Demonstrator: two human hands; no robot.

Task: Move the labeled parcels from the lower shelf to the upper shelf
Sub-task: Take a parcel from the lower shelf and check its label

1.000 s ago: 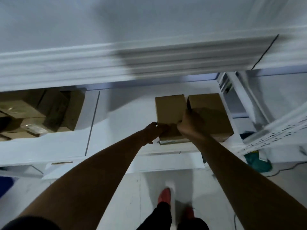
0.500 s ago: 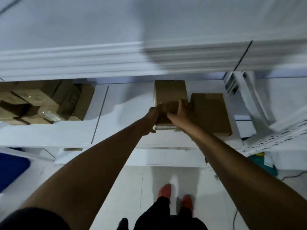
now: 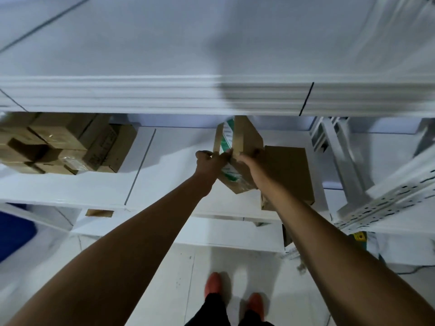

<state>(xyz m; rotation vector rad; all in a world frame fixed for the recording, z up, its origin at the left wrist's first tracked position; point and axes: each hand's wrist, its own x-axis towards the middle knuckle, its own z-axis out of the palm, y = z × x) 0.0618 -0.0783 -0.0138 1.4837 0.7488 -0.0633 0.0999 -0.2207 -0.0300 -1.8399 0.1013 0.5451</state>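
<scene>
Now my left hand (image 3: 211, 161) and right hand (image 3: 247, 158) clamp the tilted parcel (image 3: 244, 142) at frame centre, just under the upper shelf (image 3: 141, 97); clipping its edge could knock it loose.

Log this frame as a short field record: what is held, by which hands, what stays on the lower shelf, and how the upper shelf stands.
held item: cardboard box with green-and-white tape, tilted, lifted off the lower shelf
left hand: grips the box's left side
right hand: grips the box's right side
still on lower shelf: second box at right; stack of boxes at far left
upper shelf: front edge above the held box; top looks bare
task stage: box raised, not yet placed
</scene>
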